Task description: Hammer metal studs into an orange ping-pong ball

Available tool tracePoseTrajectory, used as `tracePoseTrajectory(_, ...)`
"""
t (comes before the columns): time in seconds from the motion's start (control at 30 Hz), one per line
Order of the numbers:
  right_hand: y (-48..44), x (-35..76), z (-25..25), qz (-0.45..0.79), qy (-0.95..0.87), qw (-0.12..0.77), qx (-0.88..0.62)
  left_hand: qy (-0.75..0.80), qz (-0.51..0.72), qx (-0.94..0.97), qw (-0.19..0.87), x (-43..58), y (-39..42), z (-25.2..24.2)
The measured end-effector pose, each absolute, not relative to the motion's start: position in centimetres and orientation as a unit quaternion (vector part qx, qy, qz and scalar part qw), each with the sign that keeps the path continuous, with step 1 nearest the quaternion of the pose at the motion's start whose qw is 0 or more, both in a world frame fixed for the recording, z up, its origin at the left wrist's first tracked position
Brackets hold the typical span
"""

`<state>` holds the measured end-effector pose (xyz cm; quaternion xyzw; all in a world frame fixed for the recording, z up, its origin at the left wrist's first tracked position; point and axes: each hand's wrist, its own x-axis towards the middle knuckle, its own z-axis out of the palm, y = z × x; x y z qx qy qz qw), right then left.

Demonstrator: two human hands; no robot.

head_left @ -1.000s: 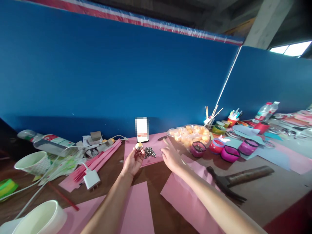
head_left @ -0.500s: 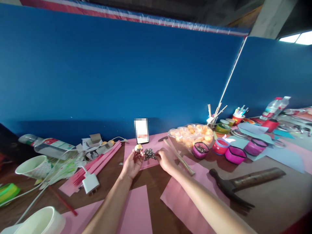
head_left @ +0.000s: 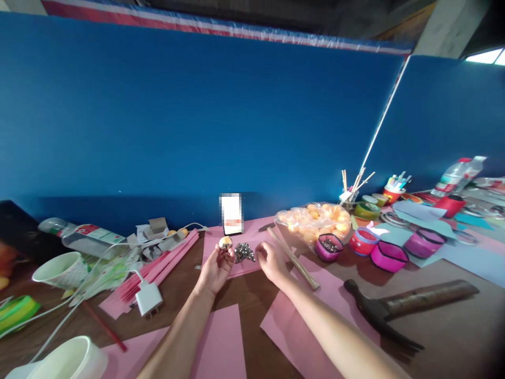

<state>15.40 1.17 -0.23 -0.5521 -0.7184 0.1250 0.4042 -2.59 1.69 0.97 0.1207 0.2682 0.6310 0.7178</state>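
Note:
Between the fingertips of my left hand [head_left: 216, 268] is an orange ping-pong ball [head_left: 225, 241], with small dark, shiny pieces over its lower part. Just to its right, a heap of small shiny metal pieces [head_left: 244, 252] lies on a pink paper sheet [head_left: 211, 237]; they look like tacks or beads. My right hand [head_left: 272, 263] is just right of the heap, thumb and forefinger pinched together. Whatever is in that pinch, if anything, is too small to make out. Behind the hands stands a phone [head_left: 232, 213] with a blurred-out screen.
A bag of orange balls [head_left: 313, 218], a purple bowl of metal pieces [head_left: 329, 247] and a wooden stick [head_left: 294, 258] are to the right. A claw hammer [head_left: 430, 297] lies nearer. At left are a white charger [head_left: 148, 298], paper cup [head_left: 59, 269] and plastic bottle [head_left: 92, 239].
My right hand has drawn slightly right, away from the metal heap, its fingertips now apart from it. The left hand still holds the ball. The view has shifted slightly.

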Motion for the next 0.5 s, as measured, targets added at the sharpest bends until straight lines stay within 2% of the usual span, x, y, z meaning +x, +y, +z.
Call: tracePoseTrajectory(0.5, 0.67, 15.62, 0.18, 0.182, -0.699, 0.444, -0.530, 0.305, 0.640, 0.132, 0.693, -2.69, 1.41, 0.92)
